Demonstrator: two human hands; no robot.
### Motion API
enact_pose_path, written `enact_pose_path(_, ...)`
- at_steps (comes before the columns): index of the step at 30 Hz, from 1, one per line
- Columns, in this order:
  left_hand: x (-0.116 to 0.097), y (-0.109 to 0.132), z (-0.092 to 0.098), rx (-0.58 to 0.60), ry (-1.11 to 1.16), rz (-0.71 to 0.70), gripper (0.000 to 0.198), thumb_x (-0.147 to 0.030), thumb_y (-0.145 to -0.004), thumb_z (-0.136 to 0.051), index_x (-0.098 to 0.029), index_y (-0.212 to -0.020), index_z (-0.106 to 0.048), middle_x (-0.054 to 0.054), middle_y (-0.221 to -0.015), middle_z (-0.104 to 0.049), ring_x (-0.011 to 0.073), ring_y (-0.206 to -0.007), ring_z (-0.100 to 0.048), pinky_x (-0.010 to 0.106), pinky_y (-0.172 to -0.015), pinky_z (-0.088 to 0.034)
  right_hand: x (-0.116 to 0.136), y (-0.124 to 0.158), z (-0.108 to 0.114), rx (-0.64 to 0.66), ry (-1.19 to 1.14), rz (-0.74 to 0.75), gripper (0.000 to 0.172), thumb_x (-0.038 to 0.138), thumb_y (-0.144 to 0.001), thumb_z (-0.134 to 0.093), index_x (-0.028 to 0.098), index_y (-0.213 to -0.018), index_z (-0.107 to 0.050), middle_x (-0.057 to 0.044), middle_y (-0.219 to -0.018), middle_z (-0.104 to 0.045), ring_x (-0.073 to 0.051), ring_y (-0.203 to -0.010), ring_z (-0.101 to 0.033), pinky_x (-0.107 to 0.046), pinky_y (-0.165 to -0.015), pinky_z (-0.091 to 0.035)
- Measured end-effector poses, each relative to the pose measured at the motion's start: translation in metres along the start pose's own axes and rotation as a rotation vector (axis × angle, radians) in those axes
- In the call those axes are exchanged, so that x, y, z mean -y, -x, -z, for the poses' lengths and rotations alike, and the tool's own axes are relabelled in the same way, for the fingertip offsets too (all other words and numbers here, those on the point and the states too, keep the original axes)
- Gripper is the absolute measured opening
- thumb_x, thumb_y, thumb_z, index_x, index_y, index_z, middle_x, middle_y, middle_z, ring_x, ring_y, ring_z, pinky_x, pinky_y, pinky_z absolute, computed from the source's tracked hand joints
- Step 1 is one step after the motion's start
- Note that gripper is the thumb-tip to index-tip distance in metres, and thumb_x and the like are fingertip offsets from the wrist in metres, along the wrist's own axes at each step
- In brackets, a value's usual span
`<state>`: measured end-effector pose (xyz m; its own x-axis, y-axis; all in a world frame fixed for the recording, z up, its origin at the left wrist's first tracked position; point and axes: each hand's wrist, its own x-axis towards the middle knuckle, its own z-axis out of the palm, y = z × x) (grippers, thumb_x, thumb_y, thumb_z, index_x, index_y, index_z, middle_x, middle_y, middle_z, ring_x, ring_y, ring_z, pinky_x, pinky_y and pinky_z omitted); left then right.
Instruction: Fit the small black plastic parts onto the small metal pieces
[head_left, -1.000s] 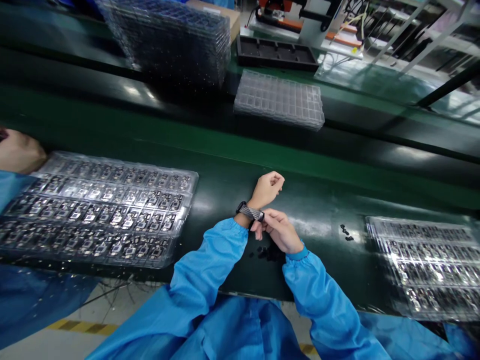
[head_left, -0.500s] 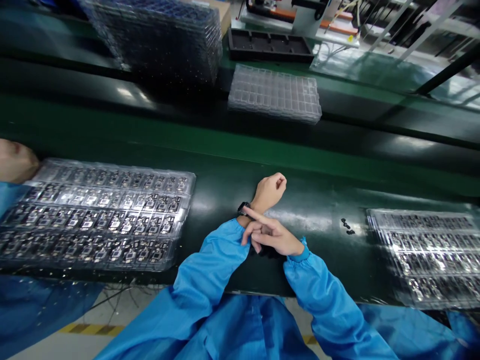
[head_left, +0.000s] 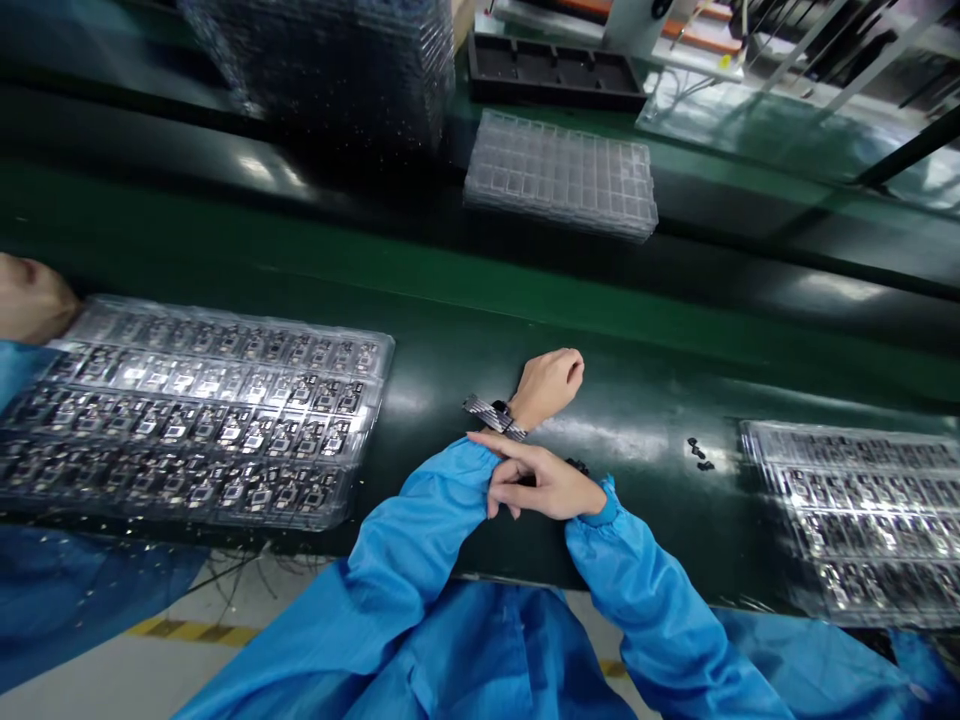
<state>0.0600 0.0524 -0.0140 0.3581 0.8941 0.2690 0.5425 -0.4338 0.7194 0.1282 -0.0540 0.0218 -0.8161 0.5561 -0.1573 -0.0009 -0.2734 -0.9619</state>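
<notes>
My left hand [head_left: 551, 385] is held above the dark green belt [head_left: 450, 350], curled into a loose fist with nothing showing in it. A woven wrist strap [head_left: 493, 414] sits on that wrist, one end sticking out to the left. My right hand [head_left: 536, 482] lies against the cuff of my left blue sleeve [head_left: 442, 500], just below the strap. Its index finger is stretched out to the left and the other fingers are bent; it holds nothing. A few small black parts [head_left: 579, 465] lie on the belt beside this hand.
A clear tray full of small components [head_left: 195, 410] lies to the left, another [head_left: 855, 500] to the right. Loose black parts [head_left: 697, 458] sit between. Farther back are an empty clear tray [head_left: 562, 175], a tray stack [head_left: 330, 60] and a black tray [head_left: 551, 70]. Another person's hand [head_left: 30, 300] is at the left edge.
My right hand let go of the wrist strap and slid down onto the left sleeve cuff. The strap's end now sticks out freely. The left fist stayed put.
</notes>
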Motion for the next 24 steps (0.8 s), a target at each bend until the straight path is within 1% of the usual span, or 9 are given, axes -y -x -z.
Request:
enact_pose_path(3,0.0,0.0,0.0,0.0,0.0,0.001,0.018,-0.018,-0.098,-0.052,-0.021,-0.089,-0.067,0.002,-0.086,-0.072,0.0153,-0.074,-0.062,0.028,-0.071,-0.042,0.004,0.003,0.006,0.004,-0.02,-0.001,0.055,0.042,-0.098,-0.066,0.014,-0.145,-0.055,-0.004,-0.08,-0.075,-0.009,-0.056,-0.058,-0.022,-0.059,-0.051)
enact_pose_path(4,0.0,0.0,0.0,0.0,0.0,0.004,0.018,-0.018,-0.098,-0.052,-0.021,-0.089,-0.067,0.002,-0.086,-0.072,0.0153,-0.074,-0.062,0.028,-0.071,-0.042,0.005,0.005,0.009,-0.024,-0.021,-0.002,0.045,0.042,-0.098,-0.067,0.012,-0.131,-0.064,-0.003,-0.074,-0.073,-0.009,-0.054,-0.058,-0.022,-0.057,-0.049)
enact_pose_path(6,0.001,0.0,-0.001,0.003,0.004,0.01,0.018,-0.018,-0.098,-0.051,-0.021,-0.09,-0.067,0.002,-0.086,-0.072,0.0154,-0.074,-0.062,0.028,-0.071,-0.043,0.007,0.008,0.015,-0.151,-0.011,0.001,0.035,0.045,-0.097,-0.067,0.012,-0.106,-0.071,-0.001,-0.062,-0.068,-0.009,-0.05,-0.056,-0.022,-0.054,-0.046)
enact_pose_path(8,0.001,0.0,-0.001,0.009,0.01,0.015,0.018,-0.018,-0.098,-0.051,-0.021,-0.09,-0.067,0.002,-0.086,-0.072,0.0154,-0.074,-0.062,0.028,-0.071,-0.043,0.006,0.011,0.02,-0.342,0.012,0.005,0.034,0.047,-0.096,-0.067,0.014,-0.094,-0.069,0.002,-0.056,-0.063,-0.009,-0.046,-0.054,-0.021,-0.05,-0.044)
enact_pose_path(10,0.002,0.0,-0.002,0.018,0.02,0.026,0.017,-0.019,-0.098,-0.052,-0.021,-0.09,-0.067,0.003,-0.086,-0.072,0.0156,-0.074,-0.062,0.028,-0.07,-0.043,0.004,0.011,0.024,-0.523,0.043,0.004,0.034,0.05,-0.093,-0.07,0.016,-0.091,-0.065,0.003,-0.056,-0.06,-0.009,-0.045,-0.051,-0.021,-0.047,-0.042)
enact_pose_path(12,0.003,-0.001,-0.003,0.021,0.038,0.05,0.016,-0.02,-0.097,-0.054,-0.022,-0.089,-0.068,0.003,-0.085,-0.072,0.0158,-0.073,-0.061,0.028,-0.069,-0.043,0.002,0.009,0.025,-0.638,0.093,0.009,0.034,0.051,-0.09,-0.072,0.019,-0.089,-0.06,0.004,-0.058,-0.06,-0.009,-0.045,-0.05,-0.022,-0.046,-0.04)
enact_pose_path(17,0.007,-0.005,-0.003,0.002,0.166,0.136,0.014,-0.022,-0.094,-0.057,-0.022,-0.084,-0.067,0.0,-0.076,-0.069,0.0145,-0.066,-0.058,0.027,-0.064,-0.041,0.0,0.003,0.019,-0.709,0.303,0.062,0.033,0.05,-0.091,-0.07,0.021,-0.091,-0.056,0.006,-0.055,-0.055,-0.01,-0.048,-0.046,-0.024,-0.051,-0.037)
enact_pose_path(20,0.009,-0.008,-0.001,-0.03,0.318,0.173,0.013,-0.022,-0.093,-0.058,-0.021,-0.082,-0.065,-0.002,-0.07,-0.065,0.0124,-0.062,-0.056,0.025,-0.063,-0.042,-0.004,0.001,0.017,-0.738,0.36,0.081,0.034,0.05,-0.09,-0.072,0.021,-0.09,-0.055,0.007,-0.057,-0.05,-0.011,-0.05,-0.044,-0.025,-0.052,-0.035)
enact_pose_path(24,0.011,-0.009,0.001,-0.07,0.453,0.191,0.014,-0.024,-0.092,-0.058,-0.02,-0.08,-0.063,-0.003,-0.068,-0.062,0.0112,-0.061,-0.054,0.024,-0.062,-0.043,-0.012,0.0,0.018,-0.762,0.401,0.076,0.035,0.05,-0.088,-0.074,0.022,-0.087,-0.054,0.005,-0.063,-0.052,-0.012,-0.055,-0.047,-0.025,-0.055,-0.037)
